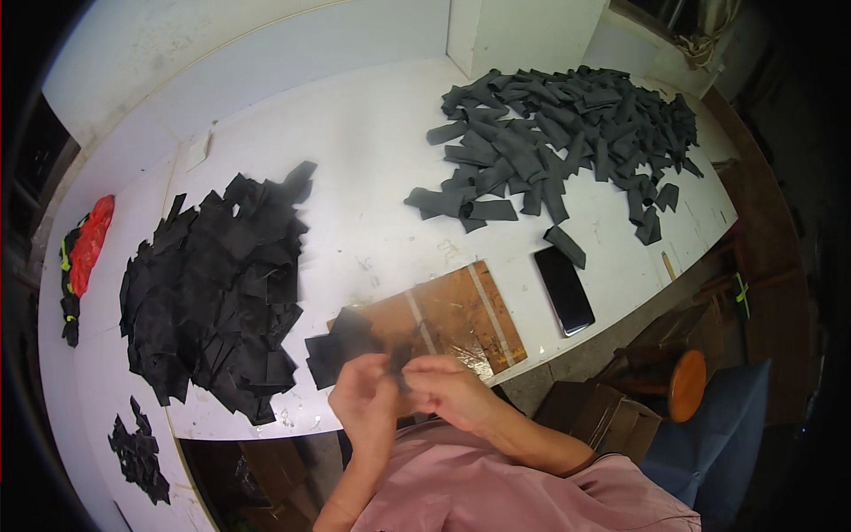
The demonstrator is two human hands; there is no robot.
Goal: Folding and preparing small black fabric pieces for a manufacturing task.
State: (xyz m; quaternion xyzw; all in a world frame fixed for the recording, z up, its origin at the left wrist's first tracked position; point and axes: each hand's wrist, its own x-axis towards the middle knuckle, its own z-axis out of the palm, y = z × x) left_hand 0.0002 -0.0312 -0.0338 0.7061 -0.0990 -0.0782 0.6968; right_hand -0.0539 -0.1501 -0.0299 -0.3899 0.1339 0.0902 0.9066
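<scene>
At the tabletop's [372,177] near edge, the left hand [363,390] and right hand [454,392] pinch a small dark piece [401,362] between their fingers [433,364], near the brown board [456,310].

Left hand [366,390], one, ours: bare, fingers [365,365] curled and bunched at the tips in a pinch. Left forearm [362,470], ours: bare, set steeply upward. Right hand [448,390], one, ours: bare, fingers pointing leftward, tips pinched, just beside the left. Right forearm [536,442], ours: bare, slanting inward from the right. We note both wrists nearly straight, the fingertips blurred.
</scene>
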